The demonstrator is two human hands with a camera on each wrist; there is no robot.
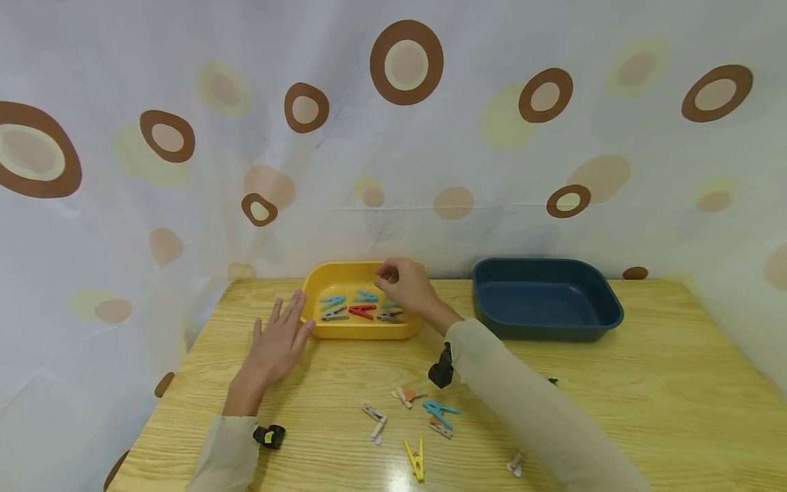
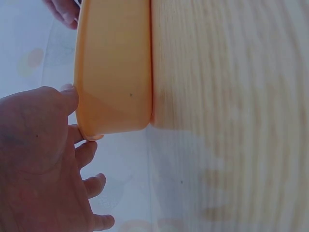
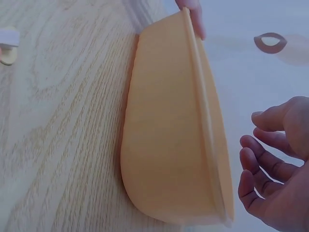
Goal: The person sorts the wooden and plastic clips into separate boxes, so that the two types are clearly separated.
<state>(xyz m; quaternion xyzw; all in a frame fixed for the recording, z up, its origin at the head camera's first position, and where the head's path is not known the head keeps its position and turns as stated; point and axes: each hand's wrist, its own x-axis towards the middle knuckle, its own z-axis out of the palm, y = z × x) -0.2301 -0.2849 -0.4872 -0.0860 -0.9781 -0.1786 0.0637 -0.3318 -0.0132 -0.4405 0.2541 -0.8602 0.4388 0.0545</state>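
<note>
A yellow plastic tray (image 1: 359, 332) stands at the back of the table. Inside it lie several clothespins, among them a red clothespin (image 1: 362, 312), a blue clothespin (image 1: 367, 296) and a grey clothespin (image 1: 335, 314). My left hand (image 1: 277, 347) touches the tray's left rim, its fingers spread and fairly straight; the left wrist view shows thumb and forefinger at the rim's corner. Over the tray's right side hovers my right hand (image 1: 407, 285). In the right wrist view its fingers (image 3: 263, 164) are loosely bent, apart from the thumb, with nothing visible between them.
A dark blue tray (image 1: 547, 333) stands at the back right. On the table nearer me lie a yellow clothespin (image 1: 415, 461), a light blue clothespin (image 1: 439, 411) and several wooden clothespins (image 1: 376, 422). A patterned curtain (image 1: 344, 171) hangs behind the trays.
</note>
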